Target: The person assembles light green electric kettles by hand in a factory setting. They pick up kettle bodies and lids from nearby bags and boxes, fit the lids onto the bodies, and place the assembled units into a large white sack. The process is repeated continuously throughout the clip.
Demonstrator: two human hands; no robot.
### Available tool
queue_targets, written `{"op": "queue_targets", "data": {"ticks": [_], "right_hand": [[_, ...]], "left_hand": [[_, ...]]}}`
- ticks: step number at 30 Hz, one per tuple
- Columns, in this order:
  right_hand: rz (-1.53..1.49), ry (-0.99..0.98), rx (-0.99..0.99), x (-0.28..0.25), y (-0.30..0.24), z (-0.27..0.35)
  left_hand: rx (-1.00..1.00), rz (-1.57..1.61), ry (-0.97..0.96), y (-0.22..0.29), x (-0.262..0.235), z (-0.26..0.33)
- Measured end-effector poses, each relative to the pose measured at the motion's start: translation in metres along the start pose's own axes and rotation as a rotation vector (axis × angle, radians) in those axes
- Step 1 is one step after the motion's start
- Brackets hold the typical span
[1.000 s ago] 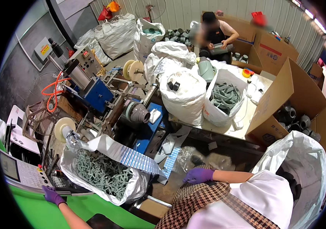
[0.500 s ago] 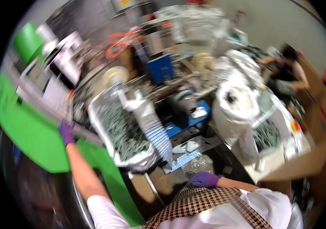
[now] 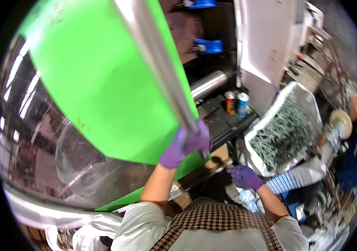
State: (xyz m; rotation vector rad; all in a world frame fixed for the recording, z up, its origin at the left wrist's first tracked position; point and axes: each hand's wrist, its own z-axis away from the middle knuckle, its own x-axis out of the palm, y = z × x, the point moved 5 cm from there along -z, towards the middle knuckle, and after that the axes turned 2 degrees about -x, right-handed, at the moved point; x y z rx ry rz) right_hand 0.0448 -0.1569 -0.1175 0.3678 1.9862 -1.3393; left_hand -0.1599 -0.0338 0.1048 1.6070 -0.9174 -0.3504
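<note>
My left hand [image 3: 187,143], in a purple glove, is wrapped round the lower end of a long silver metal bar [image 3: 161,62]. The bar slants across a bright green panel [image 3: 103,83] that has a see-through window [image 3: 74,154] at its left. To the right of that, my right hand [image 3: 245,177], also purple-gloved, hovers by the near corner of a white-lined bin [image 3: 254,157] heaped with grey-green small parts [image 3: 283,134]. Its fingers point left, somewhat apart, and nothing shows in them.
Beyond the panel lies a dark machine opening with blue clamps [image 3: 208,46] and a shiny cylinder [image 3: 209,85]. A red-and-gold can [image 3: 229,102] and a blue can [image 3: 242,104] stand on a black ledge. A striped bag [image 3: 289,180] lies beside the bin.
My view has swung left to the green machine; the bin now appears at the right. My left hand, earlier at the machine's edge, now grips the bar. My right hand has come away from my apron.
</note>
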Motion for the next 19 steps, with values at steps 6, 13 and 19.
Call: {"op": "queue_targets", "data": {"ticks": [6,13,19], "right_hand": [[-0.053,-0.104,-0.355,0.011,-0.039,-0.211],[-0.627,-0.005,-0.311,-0.006,-0.100,-0.514],[-0.232,0.461,-0.189,-0.069,-0.046,-0.845]], "left_hand": [[0.528,0.186,-0.566,0.126,-0.017,0.099],[0.658,0.178,-0.375,0.190,-0.089,0.173],[0.442,-0.026,-0.532,0.208,-0.152,0.173]]}}
